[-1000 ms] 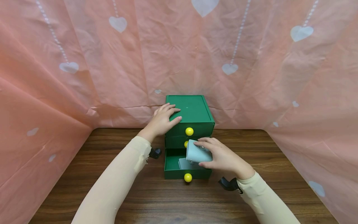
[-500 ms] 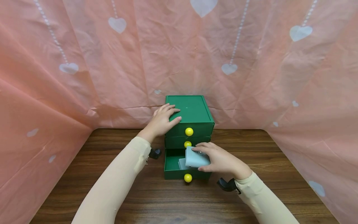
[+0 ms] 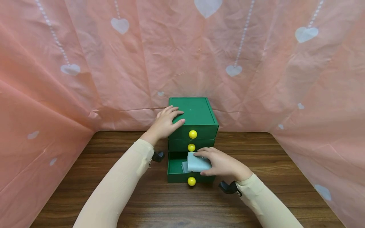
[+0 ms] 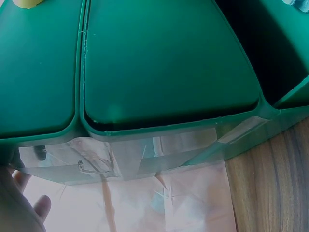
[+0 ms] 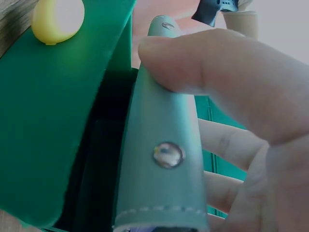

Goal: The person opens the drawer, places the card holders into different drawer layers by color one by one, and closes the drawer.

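My right hand [image 3: 223, 163] grips a small light-blue case [image 3: 197, 163] between thumb and fingers, at the right side of the open bottom drawer [image 3: 176, 178]. In the right wrist view the case [image 5: 159, 118] has a rounded spine with silver rivets and a stitched end, and the thumb presses that spine. Beneath it, a flat light-blue piece [image 3: 184, 167] lies in the drawer, mostly covered. My left hand [image 3: 165, 122] rests with spread fingers on the left top edge of the green drawer cabinet [image 3: 196, 109]. Its fingers [image 4: 42, 208] show at the corner of the left wrist view.
The cabinet's two upper drawers are closed, with yellow knobs [image 3: 193, 134] on their fronts. Another yellow knob [image 3: 191, 181] is on the bottom drawer. The cabinet stands on a brown wooden table [image 3: 142, 202], before a pink curtain [image 3: 176, 63] with hearts.
My right hand has lowered the light-blue case into the drawer and slightly left, over the flat piece. The case now leans flatter. My left hand has stayed on the cabinet.
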A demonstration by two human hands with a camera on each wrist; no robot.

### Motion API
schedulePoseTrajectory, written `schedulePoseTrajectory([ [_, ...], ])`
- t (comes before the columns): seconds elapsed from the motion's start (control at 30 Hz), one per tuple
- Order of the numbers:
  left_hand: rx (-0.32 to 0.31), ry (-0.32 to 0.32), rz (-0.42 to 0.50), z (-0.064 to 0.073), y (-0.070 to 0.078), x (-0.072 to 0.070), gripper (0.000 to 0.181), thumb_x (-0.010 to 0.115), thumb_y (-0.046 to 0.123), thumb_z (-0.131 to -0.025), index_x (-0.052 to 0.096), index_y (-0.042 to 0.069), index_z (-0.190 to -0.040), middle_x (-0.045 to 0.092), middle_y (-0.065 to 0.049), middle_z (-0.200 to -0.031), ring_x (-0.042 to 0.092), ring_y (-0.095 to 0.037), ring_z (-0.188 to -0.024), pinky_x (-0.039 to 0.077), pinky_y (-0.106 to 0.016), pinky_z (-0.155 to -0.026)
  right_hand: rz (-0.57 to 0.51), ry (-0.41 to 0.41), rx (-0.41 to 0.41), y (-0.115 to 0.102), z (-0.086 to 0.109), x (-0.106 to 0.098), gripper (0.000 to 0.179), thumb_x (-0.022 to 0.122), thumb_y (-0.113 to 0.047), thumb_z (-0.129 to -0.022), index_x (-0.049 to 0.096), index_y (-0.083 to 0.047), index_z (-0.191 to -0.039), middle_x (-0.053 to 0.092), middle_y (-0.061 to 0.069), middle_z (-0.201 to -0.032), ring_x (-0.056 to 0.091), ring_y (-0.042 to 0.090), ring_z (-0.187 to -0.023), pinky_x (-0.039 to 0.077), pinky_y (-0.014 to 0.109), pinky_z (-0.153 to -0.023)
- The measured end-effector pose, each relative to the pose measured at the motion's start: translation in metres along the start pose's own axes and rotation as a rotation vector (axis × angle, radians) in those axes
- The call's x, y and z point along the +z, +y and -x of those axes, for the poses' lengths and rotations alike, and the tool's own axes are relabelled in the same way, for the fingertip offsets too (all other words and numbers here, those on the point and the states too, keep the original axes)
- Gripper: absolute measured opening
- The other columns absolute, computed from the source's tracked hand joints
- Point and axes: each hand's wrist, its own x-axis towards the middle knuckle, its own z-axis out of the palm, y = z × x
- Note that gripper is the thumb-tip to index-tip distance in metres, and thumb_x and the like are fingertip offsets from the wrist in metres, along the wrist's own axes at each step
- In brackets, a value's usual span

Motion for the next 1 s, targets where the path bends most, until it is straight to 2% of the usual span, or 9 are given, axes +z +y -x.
schedulePoseTrajectory([
  [0.23, 0.001, 0.007, 0.003, 0.0, 0.0, 0.0, 0.057, 0.042, 0.057, -0.103, 0.05, 0.024, -0.148, 0.033, -0.004, -0.16, 0.013, -0.023, -0.152, 0.011, -0.055, -0.119, -0.03, -0.006, -0.011, 0.003, -0.005, 0.006, 0.063, 0.08, -0.034, -0.085, 0.058, -0.014, -0.141, 0.053, 0.011, -0.144, 0.052, 0.029, -0.124, 0.048, 0.045, -0.094],
  [0.4, 0.003, 0.011, 0.0, 0.0, 0.0, 0.001, 0.057, 0.042, 0.057, -0.103, 0.051, 0.024, -0.147, 0.033, -0.004, -0.16, 0.014, -0.024, -0.152, 0.012, -0.056, -0.119, -0.05, 0.022, -0.052, 0.004, -0.008, 0.012, 0.051, 0.077, -0.029, -0.09, 0.063, -0.011, -0.135, 0.056, 0.012, -0.142, 0.051, 0.031, -0.13, 0.045, 0.05, -0.102],
  [0.5, 0.002, 0.01, 0.003, 0.0, 0.0, 0.001, 0.056, 0.043, 0.056, -0.103, 0.051, 0.023, -0.147, 0.034, -0.004, -0.16, 0.014, -0.024, -0.152, 0.011, -0.056, -0.119, -0.056, 0.038, -0.062, 0.003, -0.008, 0.012, 0.044, 0.074, -0.026, -0.093, 0.065, -0.008, -0.132, 0.059, 0.011, -0.138, 0.053, 0.03, -0.129, 0.044, 0.05, -0.104],
  [0.8, -0.003, 0.005, 0.005, 0.001, 0.001, -0.001, 0.056, 0.043, 0.056, -0.103, 0.051, 0.023, -0.147, 0.033, -0.004, -0.16, 0.014, -0.023, -0.152, 0.011, -0.056, -0.119, -0.065, 0.042, -0.034, 0.001, -0.005, 0.008, 0.042, 0.072, -0.027, -0.094, 0.066, -0.011, -0.132, 0.061, 0.003, -0.134, 0.056, 0.024, -0.124, 0.046, 0.048, -0.102],
  [1.0, 0.001, 0.005, -0.003, 0.001, 0.001, -0.001, 0.056, 0.043, 0.056, -0.103, 0.05, 0.023, -0.148, 0.033, -0.004, -0.16, 0.014, -0.024, -0.152, 0.012, -0.055, -0.119, -0.072, 0.039, -0.029, -0.001, -0.003, 0.006, 0.042, 0.072, -0.027, -0.094, 0.065, -0.01, -0.132, 0.06, 0.004, -0.135, 0.055, 0.024, -0.125, 0.046, 0.048, -0.103],
])
